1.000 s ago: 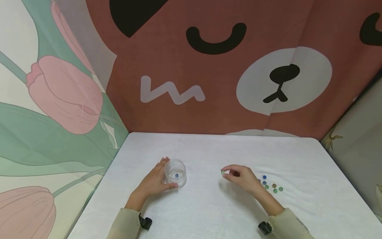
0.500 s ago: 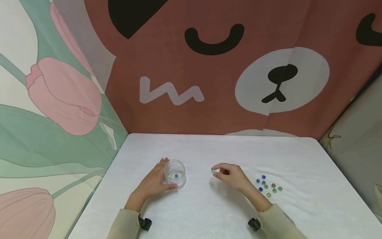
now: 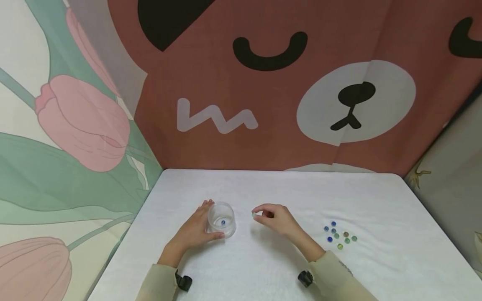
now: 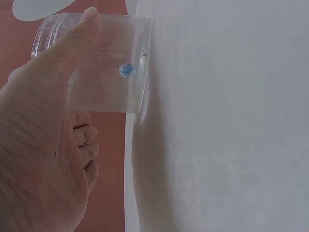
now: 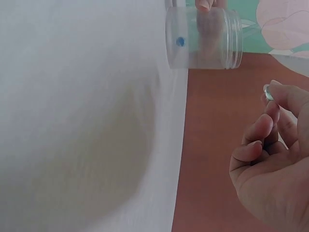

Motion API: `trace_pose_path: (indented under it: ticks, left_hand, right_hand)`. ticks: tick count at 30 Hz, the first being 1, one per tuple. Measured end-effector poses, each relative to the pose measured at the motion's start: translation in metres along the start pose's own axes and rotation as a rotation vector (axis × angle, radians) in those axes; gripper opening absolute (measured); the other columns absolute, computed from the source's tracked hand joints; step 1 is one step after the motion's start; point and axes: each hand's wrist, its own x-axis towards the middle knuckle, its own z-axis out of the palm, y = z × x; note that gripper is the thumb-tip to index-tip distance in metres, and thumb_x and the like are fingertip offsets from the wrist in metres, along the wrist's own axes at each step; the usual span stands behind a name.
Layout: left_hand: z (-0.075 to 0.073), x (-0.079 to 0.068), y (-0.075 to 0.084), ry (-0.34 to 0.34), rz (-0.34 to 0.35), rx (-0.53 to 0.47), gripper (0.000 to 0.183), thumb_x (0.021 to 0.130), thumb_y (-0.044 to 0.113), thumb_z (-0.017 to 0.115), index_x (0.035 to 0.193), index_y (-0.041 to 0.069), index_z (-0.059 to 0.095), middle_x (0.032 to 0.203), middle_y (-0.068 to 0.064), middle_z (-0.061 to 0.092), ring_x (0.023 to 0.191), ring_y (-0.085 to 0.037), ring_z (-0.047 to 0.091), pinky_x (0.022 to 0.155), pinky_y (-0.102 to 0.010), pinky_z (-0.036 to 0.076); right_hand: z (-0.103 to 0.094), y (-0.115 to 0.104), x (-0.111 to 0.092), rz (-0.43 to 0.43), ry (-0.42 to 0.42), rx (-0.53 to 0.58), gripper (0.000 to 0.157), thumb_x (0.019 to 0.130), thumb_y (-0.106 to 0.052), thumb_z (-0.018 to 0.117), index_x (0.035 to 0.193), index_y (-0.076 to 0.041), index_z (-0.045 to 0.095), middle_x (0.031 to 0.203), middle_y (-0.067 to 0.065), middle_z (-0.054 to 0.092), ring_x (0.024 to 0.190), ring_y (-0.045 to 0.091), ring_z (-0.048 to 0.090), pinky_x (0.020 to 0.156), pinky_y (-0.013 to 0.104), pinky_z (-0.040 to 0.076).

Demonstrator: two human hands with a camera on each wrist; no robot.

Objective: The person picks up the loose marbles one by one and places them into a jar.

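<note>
A clear plastic jar (image 3: pixel 227 230) without a lid stands upright on the white table, one blue marble (image 4: pixel 127 70) at its bottom. My left hand (image 3: pixel 193 229) grips the jar from its left side, thumb in front and fingers behind. To the right of the jar and above the table, my right hand (image 3: pixel 278 218) pinches a pale green marble (image 5: pixel 269 93) between thumb and index finger. That hand's other fingers are curled in. A gap separates the pinched marble from the jar.
On the right of the white-covered table (image 3: pixel 263 267) lies a loose group of several marbles, among them a blue marble (image 3: pixel 329 239), a yellow-green marble (image 3: pixel 340 246) and a brown marble (image 3: pixel 345 234). A brown printed cloth (image 3: pixel 211 146) hangs behind the table's far edge.
My right hand has moved left with the green marble, away from the loose marbles and closer to the jar. The left hand and jar have stayed in place.
</note>
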Motion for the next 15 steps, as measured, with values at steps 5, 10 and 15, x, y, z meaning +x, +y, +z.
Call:
trace_pose_path:
  ticks: [5, 10, 15]
  left_hand:
    - [-0.001, 0.000, 0.002, 0.004, 0.000, 0.007, 0.115, 0.075, 0.066, 0.079, 0.161, 0.009, 0.027, 0.167, -0.007, 0.026, 0.156, -0.027, 0.019, 0.124, -0.051, 0.023]
    - [-0.001, 0.000, 0.003, 0.004, -0.009, 0.008, 0.116, 0.075, 0.067, 0.078, 0.161, 0.010, 0.026, 0.167, -0.007, 0.025, 0.156, -0.027, 0.019, 0.123, -0.053, 0.025]
    - [-0.001, 0.000, 0.004, 0.002, -0.015, 0.007, 0.116, 0.074, 0.068, 0.079, 0.161, 0.010, 0.027, 0.167, -0.007, 0.026, 0.156, -0.027, 0.019, 0.123, -0.054, 0.025]
  right_hand:
    - [0.006, -0.004, 0.007, 0.009, -0.002, 0.007, 0.017, 0.092, -0.022, 0.076, 0.108, -0.017, 0.078, 0.071, -0.005, 0.057, 0.065, 0.011, 0.049, 0.055, 0.022, 0.041]
    - [0.014, -0.008, 0.013, -0.005, 0.000, 0.030, 0.015, 0.092, -0.022, 0.076, 0.106, -0.018, 0.078, 0.072, -0.005, 0.058, 0.065, 0.010, 0.050, 0.055, 0.021, 0.041]
    - [0.023, -0.009, 0.019, -0.024, -0.012, 0.048, 0.017, 0.092, -0.023, 0.076, 0.107, -0.017, 0.078, 0.072, -0.005, 0.058, 0.065, 0.009, 0.049, 0.055, 0.020, 0.041]
